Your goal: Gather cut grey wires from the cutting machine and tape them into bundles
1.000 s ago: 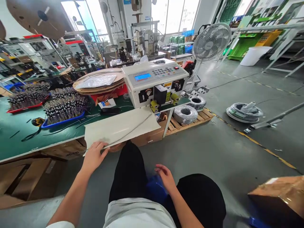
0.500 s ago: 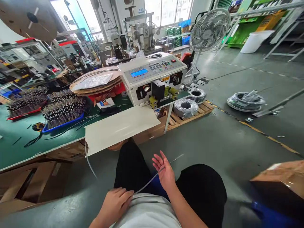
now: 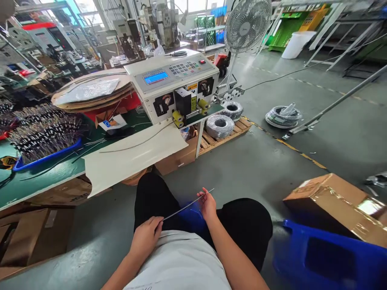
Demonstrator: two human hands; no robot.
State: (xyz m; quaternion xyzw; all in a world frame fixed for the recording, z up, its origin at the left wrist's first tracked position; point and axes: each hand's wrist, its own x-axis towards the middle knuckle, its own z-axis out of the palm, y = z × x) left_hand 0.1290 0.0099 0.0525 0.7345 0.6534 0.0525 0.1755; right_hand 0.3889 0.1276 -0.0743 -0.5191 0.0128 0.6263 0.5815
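A thin grey cable stretches across my lap between my two hands. My left hand is closed on its near end, close to the white shirt. Toward the other end, my right hand pinches the cable with curled fingers, and a short tip sticks out past them. Ahead stands a white machine with a blue display, a keypad and yellow rollers. Another grey cable lies on the cream sheet below the machine, reaching up to its rollers.
Left on the green table sits a blue tray of bundled cables, with cardboard discs behind. Cable coils rest on a wooden pallet. A carton and a blue stool stand at right.
The view has swung right. My right hand's fingers, loosely spread before, have curled around the cable. The cable hanging off the sheet's left edge is gone; another now lies across the sheet.
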